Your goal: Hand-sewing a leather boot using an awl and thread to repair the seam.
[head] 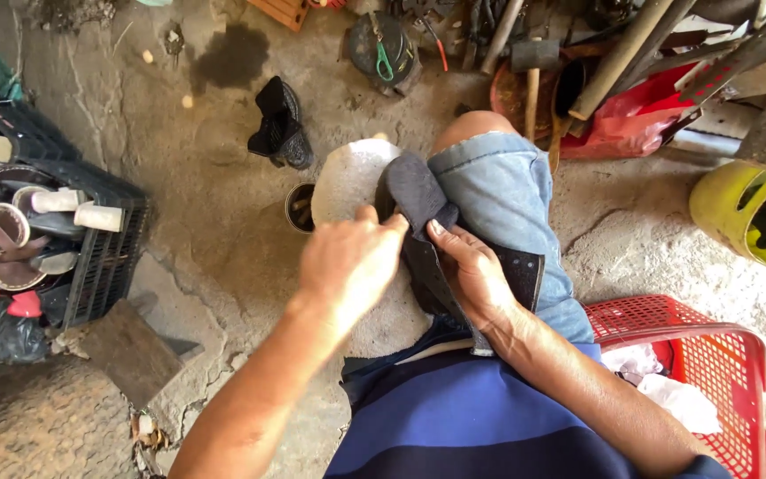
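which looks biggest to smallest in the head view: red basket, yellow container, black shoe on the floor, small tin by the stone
1. red basket, though it sits nearest the camera
2. yellow container, partly cut off at the frame edge
3. black shoe
4. small tin, partly hidden by the pale stone

dark grey sole piece (418,200), faded blue denim shorts (507,200), navy shirt (480,417) w/ darker band, red mesh basket (711,346), black crate (104,257), yellow bucket (738,213), black sandal (281,124).
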